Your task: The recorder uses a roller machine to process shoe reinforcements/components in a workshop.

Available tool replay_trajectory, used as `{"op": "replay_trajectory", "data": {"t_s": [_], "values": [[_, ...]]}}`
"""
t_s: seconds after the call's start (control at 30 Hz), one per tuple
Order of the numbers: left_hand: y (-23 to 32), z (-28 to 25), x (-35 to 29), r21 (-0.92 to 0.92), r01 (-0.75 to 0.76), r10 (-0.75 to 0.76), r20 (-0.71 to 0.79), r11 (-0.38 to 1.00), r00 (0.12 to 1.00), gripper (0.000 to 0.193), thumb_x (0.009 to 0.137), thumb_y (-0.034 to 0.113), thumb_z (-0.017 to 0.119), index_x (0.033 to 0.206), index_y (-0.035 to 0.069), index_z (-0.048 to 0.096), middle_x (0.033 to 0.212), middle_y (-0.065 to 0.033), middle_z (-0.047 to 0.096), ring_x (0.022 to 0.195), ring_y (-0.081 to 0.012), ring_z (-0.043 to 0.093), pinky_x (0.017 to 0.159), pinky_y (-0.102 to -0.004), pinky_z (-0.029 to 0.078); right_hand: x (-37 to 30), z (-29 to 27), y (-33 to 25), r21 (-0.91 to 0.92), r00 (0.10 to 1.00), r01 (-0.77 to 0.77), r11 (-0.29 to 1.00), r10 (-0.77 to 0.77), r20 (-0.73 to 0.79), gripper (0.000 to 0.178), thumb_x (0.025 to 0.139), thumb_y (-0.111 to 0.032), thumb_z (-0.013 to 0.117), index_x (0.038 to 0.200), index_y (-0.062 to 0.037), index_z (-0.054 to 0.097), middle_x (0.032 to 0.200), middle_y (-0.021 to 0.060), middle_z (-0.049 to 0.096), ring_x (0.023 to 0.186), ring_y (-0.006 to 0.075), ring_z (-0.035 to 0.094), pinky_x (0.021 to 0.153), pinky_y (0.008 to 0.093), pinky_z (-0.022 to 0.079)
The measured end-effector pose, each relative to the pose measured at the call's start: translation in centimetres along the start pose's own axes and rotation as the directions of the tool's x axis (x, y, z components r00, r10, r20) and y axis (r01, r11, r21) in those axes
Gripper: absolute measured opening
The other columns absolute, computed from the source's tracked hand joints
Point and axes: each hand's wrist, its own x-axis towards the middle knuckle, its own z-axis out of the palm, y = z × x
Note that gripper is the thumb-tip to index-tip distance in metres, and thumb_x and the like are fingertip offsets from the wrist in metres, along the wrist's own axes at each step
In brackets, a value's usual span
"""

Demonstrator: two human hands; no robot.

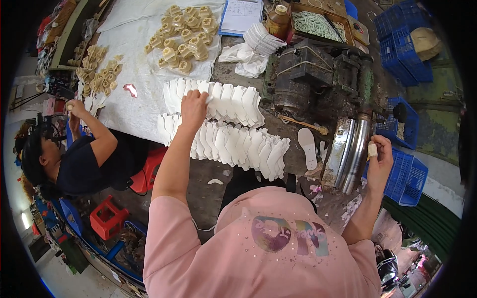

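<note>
Two long rows of thin white shaped pieces lie overlapping on the workbench: a far row (233,102) and a near row (238,146). My left hand (194,110) is over the left part of the far row, its fingers pinching the edge of a white piece (208,99). On the right, my right hand (380,158) is beside the shiny metal rollers (354,149) of a machine. Its fingers are curled together, and a beige wrap covers one fingertip. Whatever it may hold is hidden. A white sole-shaped piece (307,149) lies left of the rollers.
A dark motor (303,74) stands behind the rollers. Beige moulded parts (186,37) are heaped on a white cloth (134,54). At left sits a co-worker (89,154) near red stools (109,217). Blue crates (406,179) stand at right. A brown bottle (278,22) stands at the back.
</note>
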Motion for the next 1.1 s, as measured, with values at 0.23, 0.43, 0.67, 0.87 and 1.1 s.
{"op": "replay_trajectory", "data": {"t_s": [0.23, 0.43, 0.67, 0.87, 1.1], "values": [[2.3, -2.5, 0.1, -0.229, 0.109, -0.09, 0.092, 0.967, 0.992, 0.011, 0.081, 0.012, 0.062, 0.088, 0.004, 0.061, 0.082, -0.0137, 0.056, 0.082, -0.0311, 0.055, 0.07, -0.0409, 0.044, 0.0, 0.8, -2.3, 0.043, 0.999, 0.025, 0.999, -0.023, -0.048, 0.013, 0.086, -0.003, 0.056, 0.099, -0.0014, 0.057, 0.098, 0.0017, 0.053, 0.084, 0.0101, 0.051, 0.076, 0.0225, 0.041], [15.6, -11.2, -0.1, -0.969, 0.224, -0.011, 0.224, 0.106, 0.974, 0.018, 0.093, 0.012, 0.045, 0.099, 0.005, 0.061, 0.101, -0.0035, 0.042, 0.078, -0.0087, 0.046, 0.064, -0.0231, 0.042, -2.3, 6.7, -7.7, 0.208, 0.929, 0.165, 0.964, -0.223, 0.297, 0.025, 0.074, 0.006, 0.058, 0.098, -0.002, 0.059, 0.093, 0.0107, 0.058, 0.087, 0.0196, 0.058, 0.079, 0.0302, 0.046], [25.1, -11.2, -1.1, -0.984, -0.068, -0.081, -0.083, 0.166, 0.993, 0.038, 0.094, 0.04, 0.046, 0.109, 0.006, 0.058, 0.103, -0.0049, 0.043, 0.077, -0.0093, 0.043, 0.069, -0.0228, 0.039, -4.8, 9.6, -7.5, 0.235, 0.953, 0.236, 0.943, -0.272, 0.135, 0.022, 0.072, 0.006, 0.062, 0.093, 0.001, 0.055, 0.091, 0.0135, 0.054, 0.085, 0.0288, 0.056, 0.067, 0.0357, 0.047], [25.7, -10.5, -1.8, -0.937, 0.338, -0.137, 0.325, 0.089, 0.936, 0.021, 0.083, 0.004, 0.057, 0.104, 0.004, 0.059, 0.08, -0.0024, 0.051, 0.068, -0.0128, 0.047, 0.064, -0.0255, 0.041, -1.6, 0.7, -4.8, -0.068, 0.957, 0.26, 0.963, -0.247, 0.152, 0.01, 0.077, -0.005, 0.058, 0.086, -0.0073, 0.056, 0.08, 0.0096, 0.06, 0.082, 0.0307, 0.054, 0.076, 0.0383, 0.039], [29.6, -8.8, -2.4, -0.854, -0.116, 0.248, 0.016, 0.507, 0.969, 0.023, 0.08, 0.006, 0.061, 0.103, 0.005, 0.06, 0.084, -0.0127, 0.058, 0.078, -0.026, 0.055, 0.071, -0.0343, 0.044, -1.2, -6.3, 1.6, -0.401, 0.93, 0.001, 0.916, 0.147, 0.338, 0.012, 0.076, -0.003, 0.052, 0.085, -0.0079, 0.058, 0.079, 0.0104, 0.061, 0.082, 0.028, 0.056, 0.082, 0.0377, 0.033]]}}
